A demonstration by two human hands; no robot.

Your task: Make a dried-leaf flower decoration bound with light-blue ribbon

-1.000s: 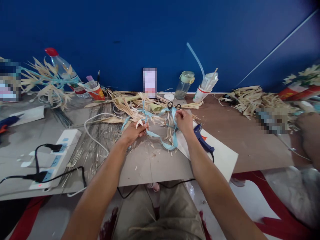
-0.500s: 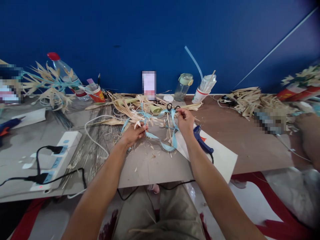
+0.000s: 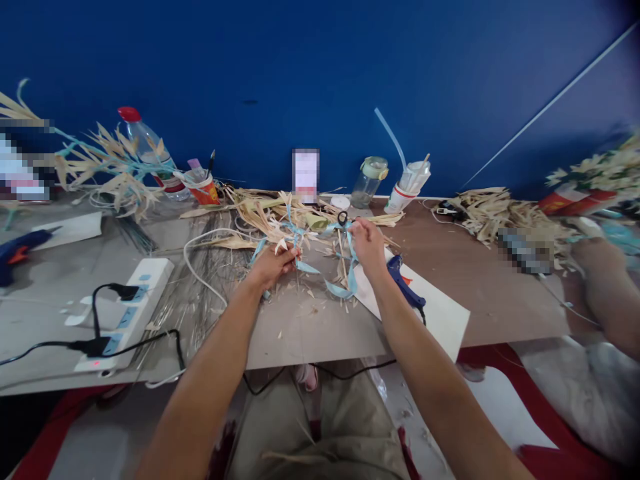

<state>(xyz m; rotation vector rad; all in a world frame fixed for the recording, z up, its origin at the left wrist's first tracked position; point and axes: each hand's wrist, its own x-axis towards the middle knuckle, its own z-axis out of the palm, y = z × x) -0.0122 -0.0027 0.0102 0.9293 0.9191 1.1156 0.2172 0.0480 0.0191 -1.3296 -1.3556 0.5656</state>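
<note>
My left hand point(image 3: 275, 265) is closed in a pinch around a thin stem wrapped in light-blue ribbon, with pale dried-husk petals point(image 3: 281, 247) at its top. From there the light-blue ribbon point(image 3: 341, 291) loops over the table and rises to my right hand point(image 3: 369, 245). That hand's fingers are bent together on the ribbon, their tips partly hidden. Just beyond them lie black-handled scissors point(image 3: 343, 218), largely covered. Dried corn husks point(image 3: 250, 208) are heaped behind both hands. A blue glue gun point(image 3: 407, 287) rests on a white board point(image 3: 445, 317) beside my right forearm.
A white power strip point(image 3: 135, 313) with black plugs and a bundle of thin wires point(image 3: 200, 267) lie on the left. Along the wall stand a phone point(image 3: 305, 177), a bottle point(image 3: 369, 183) and paper cups point(image 3: 400, 199). Another person's hand point(image 3: 597, 260) is at far right.
The view has shifted slightly, so the table items appear moved. My right hand has turned a little, covering more of the scissors. The ribbon loop hangs differently between my hands.
</note>
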